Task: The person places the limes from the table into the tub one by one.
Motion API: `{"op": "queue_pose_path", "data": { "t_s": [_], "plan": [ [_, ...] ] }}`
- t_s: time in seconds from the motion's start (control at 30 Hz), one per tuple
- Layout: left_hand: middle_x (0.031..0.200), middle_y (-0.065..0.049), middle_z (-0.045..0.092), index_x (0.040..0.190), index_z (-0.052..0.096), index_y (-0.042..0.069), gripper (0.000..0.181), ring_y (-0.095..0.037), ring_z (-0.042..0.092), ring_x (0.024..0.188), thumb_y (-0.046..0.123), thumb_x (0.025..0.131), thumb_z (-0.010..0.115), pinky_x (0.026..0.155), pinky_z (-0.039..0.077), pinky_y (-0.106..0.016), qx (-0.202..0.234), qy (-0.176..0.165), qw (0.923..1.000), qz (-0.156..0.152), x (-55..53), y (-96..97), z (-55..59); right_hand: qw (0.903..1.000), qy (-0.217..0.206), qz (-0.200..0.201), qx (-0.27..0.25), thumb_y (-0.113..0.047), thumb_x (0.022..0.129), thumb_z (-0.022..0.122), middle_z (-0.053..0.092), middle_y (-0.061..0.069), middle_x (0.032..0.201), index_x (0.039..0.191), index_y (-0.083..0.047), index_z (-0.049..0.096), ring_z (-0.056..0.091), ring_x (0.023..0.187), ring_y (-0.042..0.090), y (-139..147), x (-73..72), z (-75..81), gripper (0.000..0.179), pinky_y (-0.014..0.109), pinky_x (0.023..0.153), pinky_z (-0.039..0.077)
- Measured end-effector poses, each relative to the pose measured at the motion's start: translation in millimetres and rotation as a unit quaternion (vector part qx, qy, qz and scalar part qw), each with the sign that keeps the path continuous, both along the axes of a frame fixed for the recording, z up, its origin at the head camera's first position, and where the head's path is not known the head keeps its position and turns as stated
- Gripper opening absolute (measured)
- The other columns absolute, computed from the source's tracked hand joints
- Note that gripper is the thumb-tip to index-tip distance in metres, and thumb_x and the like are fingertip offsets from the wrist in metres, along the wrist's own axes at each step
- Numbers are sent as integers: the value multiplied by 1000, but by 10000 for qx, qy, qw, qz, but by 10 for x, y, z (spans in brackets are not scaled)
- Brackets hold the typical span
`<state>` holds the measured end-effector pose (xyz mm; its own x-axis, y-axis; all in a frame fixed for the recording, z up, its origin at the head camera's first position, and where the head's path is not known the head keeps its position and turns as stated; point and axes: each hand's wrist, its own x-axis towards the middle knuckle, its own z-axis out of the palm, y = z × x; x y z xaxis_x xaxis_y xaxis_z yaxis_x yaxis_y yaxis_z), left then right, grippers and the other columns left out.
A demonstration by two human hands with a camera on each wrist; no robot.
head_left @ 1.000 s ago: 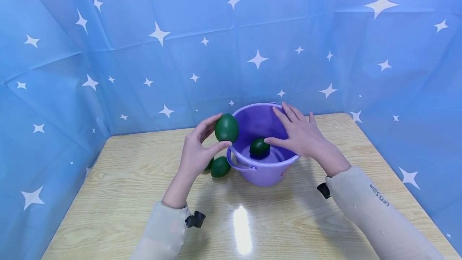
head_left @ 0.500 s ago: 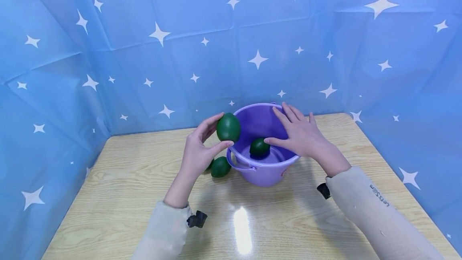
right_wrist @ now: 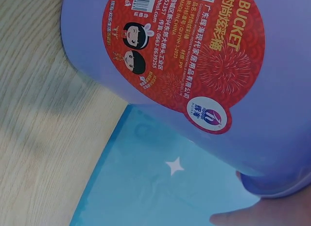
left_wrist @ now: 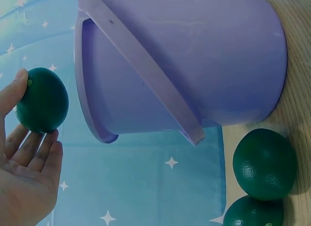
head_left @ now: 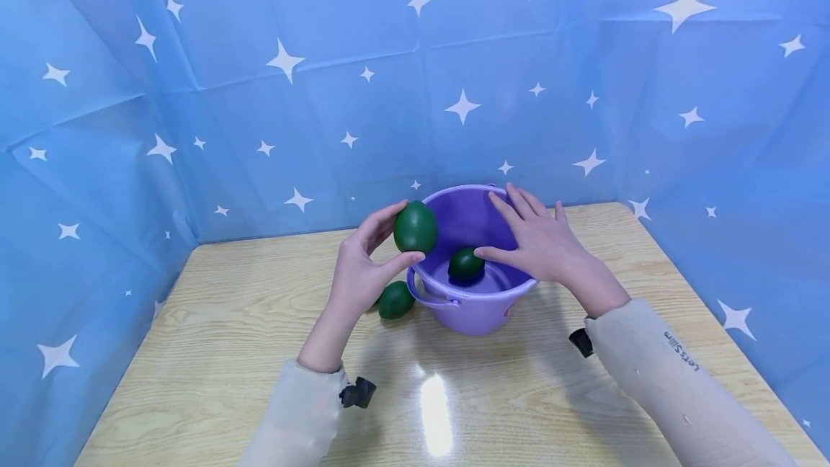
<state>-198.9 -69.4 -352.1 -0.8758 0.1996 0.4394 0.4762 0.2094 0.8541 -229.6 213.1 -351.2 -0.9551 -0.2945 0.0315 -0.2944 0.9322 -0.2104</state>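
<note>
My left hand (head_left: 359,269) pinches a dark green lime (head_left: 416,228) between thumb and fingertips, level with the left rim of a purple bucket (head_left: 476,314). In the left wrist view this held lime (left_wrist: 44,100) is beside the bucket's mouth. Another lime (head_left: 465,265) lies inside on the bucket floor. My right hand (head_left: 545,245) rests on the right rim with fingers spread and straight, the thumb reaching over the opening. Part of that hand shows at the rim in the right wrist view.
Two more limes, one glossy lime (left_wrist: 266,164) and its neighbour (left_wrist: 255,212), lie on the wooden table (head_left: 246,352) left of the bucket. The bucket's handle (head_left: 428,300) hangs down its left side. A blue starry cloth (head_left: 363,114) stands behind and around the table.
My left hand has shifted slightly right and up with the lime, closer over the bucket's left rim. The right hand and the bucket have stayed in place.
</note>
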Motion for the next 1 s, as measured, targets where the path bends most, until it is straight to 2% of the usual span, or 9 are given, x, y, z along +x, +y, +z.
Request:
{"op": "queue_pose_path", "data": {
  "t_s": [0.67, 1.0],
  "plan": [
    [139, -1, 63, 140, 57, 18, 66, -13, 60, 128, 13, 80, 84, 113, 45, -29, 49, -34, 9999, -81, -2, 37, 16, 10000, -63, -31, -4, -74, 89, 50, 4, 18, 168, 162, -20, 9, 6, 154, 44, -12, 9, 18, 100, 83, 111, 5],
    [140, -3, 62, 140, 57, 15, 67, -16, 60, 130, 10, 79, 85, 113, 45, -29, 75, 92, 9999, -117, 6, 57, 32, 10000, -47, -26, 7, -74, 89, 50, 5, 19, 168, 162, -19, 8, 6, 154, 44, -17, 13, 22, 101, 83, 111, 6]
  ]
}}
